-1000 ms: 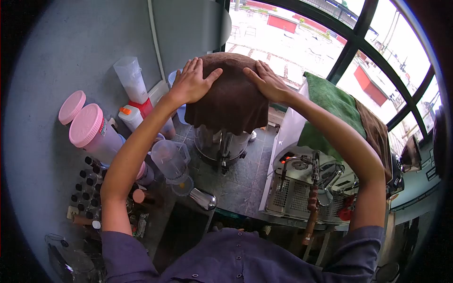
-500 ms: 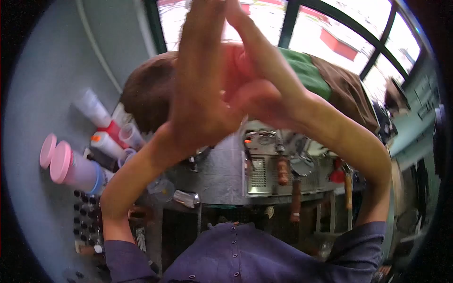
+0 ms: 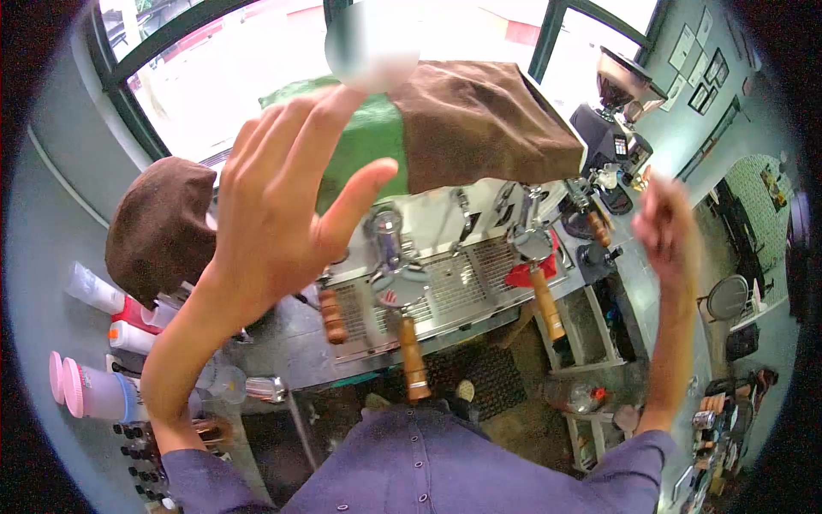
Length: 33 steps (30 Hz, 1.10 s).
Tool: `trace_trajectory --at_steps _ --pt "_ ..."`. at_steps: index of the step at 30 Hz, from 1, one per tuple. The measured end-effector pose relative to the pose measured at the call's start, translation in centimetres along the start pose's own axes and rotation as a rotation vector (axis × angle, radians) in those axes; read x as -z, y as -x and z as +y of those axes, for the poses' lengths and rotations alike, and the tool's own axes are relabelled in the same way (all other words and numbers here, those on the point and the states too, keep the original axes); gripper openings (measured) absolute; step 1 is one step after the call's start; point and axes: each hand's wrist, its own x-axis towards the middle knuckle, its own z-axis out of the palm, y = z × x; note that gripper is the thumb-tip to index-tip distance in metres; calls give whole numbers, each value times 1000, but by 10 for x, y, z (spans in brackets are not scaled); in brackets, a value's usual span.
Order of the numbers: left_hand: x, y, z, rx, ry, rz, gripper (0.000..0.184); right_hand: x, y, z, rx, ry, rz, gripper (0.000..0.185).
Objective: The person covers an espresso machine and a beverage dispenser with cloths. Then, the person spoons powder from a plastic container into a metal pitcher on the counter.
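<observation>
Both hands have parted since half a second ago, when they overlapped close to the lens, and the view has swung so that the espresso machine (image 3: 462,287) now fills the middle. On my feed the left hand (image 3: 278,184) shows its back, fingers extended and thumb out to the side, gripping nothing that I can see. Its index fingertip vanishes behind a smeared pale patch, and I can't tell whether the hand touches the green cloth (image 3: 377,141) or only passes in front. That cloth lies over the left part of the machine's top, partly masked by the fingers; a brown cloth (image 3: 488,124) drapes the rest. Blur swallows the right hand (image 3: 666,227), out near the grinder (image 3: 610,128); I can't tell whether its fingers are curled or loose, or hold anything. Farther left, a brown cover (image 3: 158,223) conceals most of what stands beneath it. I see the window (image 3: 248,77) washed out nearly to white, and the black-capped bottles (image 3: 135,451) at lower left are dark and hard to separate.
</observation>
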Motion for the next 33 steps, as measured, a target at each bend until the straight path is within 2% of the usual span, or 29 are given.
trace_trajectory --at_steps 1,2,3,4,5,6,7,8,10,11,13,14,15,17,19,21,23,25,27,28,29,31,32,33 --pt "-2 -2 12 9 -8 7 56 50 0 41 80 -40 -186 27" --pt "-5 -4 23 12 119 -46 55 78 13 66 -50 50 -189 22" --pt "-9 -5 35 14 246 -100 53 87 10 62 -298 322 -540 18" --pt "-13 -6 48 26 232 -95 53 95 6 58 -420 634 -983 21" --pt "-16 -5 64 3 308 -171 52 96 14 80 -597 601 -975 23" --pt "-20 -4 81 -24 387 -250 50 115 14 136 -492 622 -933 25" --pt "-27 -7 103 -28 385 -289 49 127 11 181 -418 674 -744 31" --pt "-37 -9 124 -51 393 -337 49 132 2 214 -294 985 -556 40" --pt "-62 -16 157 -68 399 -387 49 135 -21 262 52 967 -360 44" --pt "-73 -21 172 -96 407 -434 48 135 -32 280 56 966 -368 44" --pt "-94 -26 192 -114 404 -477 46 136 -50 310 278 891 -307 42" --pt "-104 -28 198 -106 410 -489 45 143 -60 329 290 885 -318 42" --pt "-113 -29 201 -97 413 -501 44 151 -68 347 403 931 -325 41" --pt "-126 -29 205 -59 412 -483 41 151 -77 330 539 965 -341 40" --pt "-137 -28 210 3 448 -430 40 162 -66 279 106 441 -342 26" --pt "-146 -32 220 8 443 -392 40 187 -75 239 7 399 -351 13" --pt "-154 -39 232 -79 463 -307 39 207 -82 217 -24 163 -138 9" --pt "-159 -47 247 -86 467 -286 45 212 -85 161 -3 35 -84 5" --pt "-158 -67 262 -54 558 -236 56 188 -71 83 -46 -58 -220 6" --pt "-161 -77 268 -40 616 -238 71 182 -67 59 -60 -56 -287 8" --pt "-163 -88 274 -42 614 -234 71 179 -62 39 -55 -55 -288 8" --pt "-168 -107 288 58 887 -53 77 174 -52 6 -57 288 -762 10" --pt "-171 -113 294 90 982 -38 81 169 -47 -8 -56 290 -757 10" --pt "-169 -115 296 87 983 -37 81 163 -42 -20 21 354 -879 11"
